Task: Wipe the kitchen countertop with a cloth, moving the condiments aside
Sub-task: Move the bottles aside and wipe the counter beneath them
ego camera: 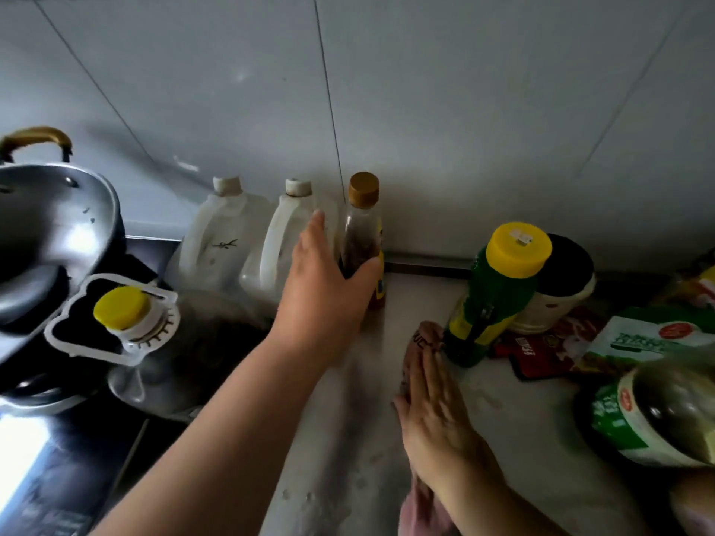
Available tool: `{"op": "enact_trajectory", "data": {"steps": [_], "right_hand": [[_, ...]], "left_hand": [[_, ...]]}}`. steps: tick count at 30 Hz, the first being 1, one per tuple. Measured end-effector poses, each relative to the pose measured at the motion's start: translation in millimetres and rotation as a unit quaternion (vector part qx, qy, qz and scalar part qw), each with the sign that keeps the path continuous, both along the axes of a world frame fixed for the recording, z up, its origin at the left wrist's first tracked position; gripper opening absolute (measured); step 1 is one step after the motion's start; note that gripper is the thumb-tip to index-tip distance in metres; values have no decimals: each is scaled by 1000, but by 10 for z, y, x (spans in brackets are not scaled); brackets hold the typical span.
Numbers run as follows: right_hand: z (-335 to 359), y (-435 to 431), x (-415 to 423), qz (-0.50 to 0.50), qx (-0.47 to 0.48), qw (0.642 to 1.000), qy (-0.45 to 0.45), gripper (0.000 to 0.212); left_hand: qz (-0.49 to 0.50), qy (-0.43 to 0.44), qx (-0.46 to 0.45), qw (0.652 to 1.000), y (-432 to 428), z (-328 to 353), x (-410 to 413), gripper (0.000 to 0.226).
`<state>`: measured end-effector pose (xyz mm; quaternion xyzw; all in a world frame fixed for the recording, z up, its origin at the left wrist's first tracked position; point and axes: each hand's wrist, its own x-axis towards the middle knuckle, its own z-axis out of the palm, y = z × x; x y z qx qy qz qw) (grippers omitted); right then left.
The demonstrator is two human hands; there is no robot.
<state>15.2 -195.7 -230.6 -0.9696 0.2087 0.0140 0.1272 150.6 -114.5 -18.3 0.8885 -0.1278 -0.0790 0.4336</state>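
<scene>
Condiments crowd the back of the pale worktop (348, 439), and everything here is placed against the brown sauce bottle (361, 241) with its gold cap, standing upright at the wall. Far to its left, a steel pot (54, 226) sits on the dark stove, and nearer, still left, a big jug with a yellow cap (122, 307) looms close to the camera. Just left of the bottle stand two white plastic jugs (228, 241), side by side by the wall. The left hand (329, 288) is open, fingers spread, thumb touching the bottle's front and fingertips reaching the nearer white jug, not clamped on either. Right of the bottle and nearer the viewer, the right hand (433, 412) lies flat, fingers straight, pressing a pink cloth (423, 342) onto the worktop. Further right stands a green bottle with a yellow lid (491, 299), touching the cloth's far end, then a dark-lidded white tub (557, 292), and packets and another bottle (657, 408) at the right edge.
</scene>
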Motion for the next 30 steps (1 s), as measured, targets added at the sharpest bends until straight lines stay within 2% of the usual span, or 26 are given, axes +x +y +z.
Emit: {"op": "enact_trajectory", "data": {"steps": [4,7,11,15,20,25,28,30], "right_hand": [[-15,-148,344,47,-3,999,-24,59],[-84,-253,702,11,27,998,-63,62],[-74,-356,1076,17,82,991,-109,71],[-92,-368,1374,-1,102,990,-100,62],[-213,-399,1496,8,82,988,-132,59],[-156,-356,1508,131,121,979,-102,53],[-140,-209,1293,173,216,958,-76,45],[-190,-62,996,172,209,961,-50,56]], "left_hand": [[11,-39,20,999,-382,11,267,85],[44,-23,0,999,-575,-44,458,63],[71,-60,33,995,-655,-77,524,37],[55,-114,57,990,-528,-23,430,36],[83,-218,21,972,-342,279,369,38],[63,-204,-3,977,-110,441,247,37],[59,-191,-21,980,31,444,110,36],[52,-185,-20,981,137,464,14,34]]}}
